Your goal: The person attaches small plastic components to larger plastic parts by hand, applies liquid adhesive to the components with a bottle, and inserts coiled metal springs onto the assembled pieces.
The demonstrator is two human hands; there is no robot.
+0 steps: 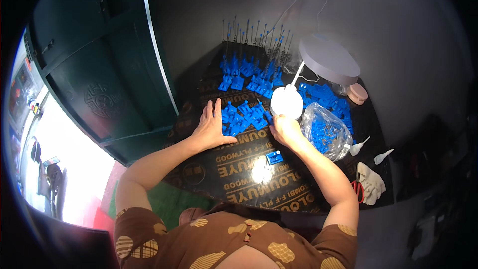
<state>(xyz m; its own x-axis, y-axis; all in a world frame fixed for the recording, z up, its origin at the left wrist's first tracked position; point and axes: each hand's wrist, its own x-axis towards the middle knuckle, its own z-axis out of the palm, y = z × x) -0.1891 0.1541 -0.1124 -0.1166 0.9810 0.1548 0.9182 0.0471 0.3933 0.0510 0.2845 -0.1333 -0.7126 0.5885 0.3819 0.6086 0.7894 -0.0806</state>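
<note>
My left hand [209, 128] lies on the black plywood tabletop [209, 162], thumb and fingers spread along the left side of a cluster of small blue plastic parts [244, 118]. On the cluster's right side is my right hand [286, 130], its fingers curled in close to the white lamp base [287, 102]. Whatever those fingers hold, if anything, is hidden. One separate blue plastic piece [274, 157] with a pale round spot rests on the board nearer to me.
Behind stand rows of blue parts with upright thin rods and springs [254, 45]. A white lamp head [329, 59] overhangs more blue pieces. To the right are a clear plastic bag [326, 132] of blue parts, two white nozzle bottles [383, 156], red-handled scissors [357, 192] and a white glove [371, 184].
</note>
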